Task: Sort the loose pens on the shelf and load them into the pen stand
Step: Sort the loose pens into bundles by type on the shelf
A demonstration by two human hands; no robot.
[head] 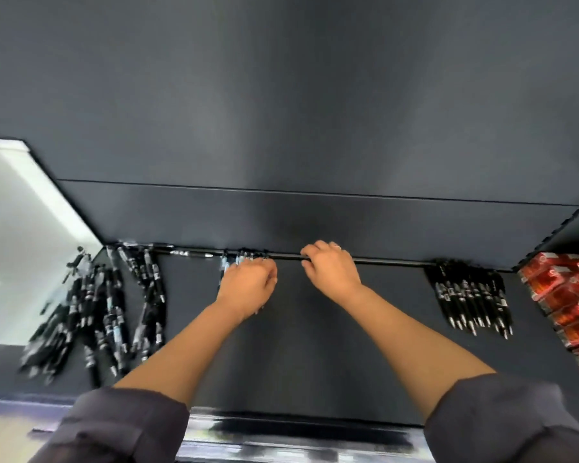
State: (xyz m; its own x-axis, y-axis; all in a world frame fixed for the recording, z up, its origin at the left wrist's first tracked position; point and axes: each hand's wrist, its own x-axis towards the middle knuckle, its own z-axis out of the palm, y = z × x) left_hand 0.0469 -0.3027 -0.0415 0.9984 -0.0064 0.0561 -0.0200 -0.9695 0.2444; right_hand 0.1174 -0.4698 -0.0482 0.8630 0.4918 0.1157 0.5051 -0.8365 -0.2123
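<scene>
Left hand: the left hand curls round a small bundle of pens, their ends at the shelf's back edge.
Right hand: the right hand bends its fingers at that edge just beside; whether they pinch anything cannot be told.
Loose pens: a heap of loose pens lies at the left edge, and a tidy row of pens near the back right corner.
Pen stand: not in view.
Doing it well: the person should level the bundle against the back edge, all tips one way, before lifting.

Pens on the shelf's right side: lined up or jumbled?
Lined up: the right pens lie side by side, tips all pointing toward the shelf front.
</scene>
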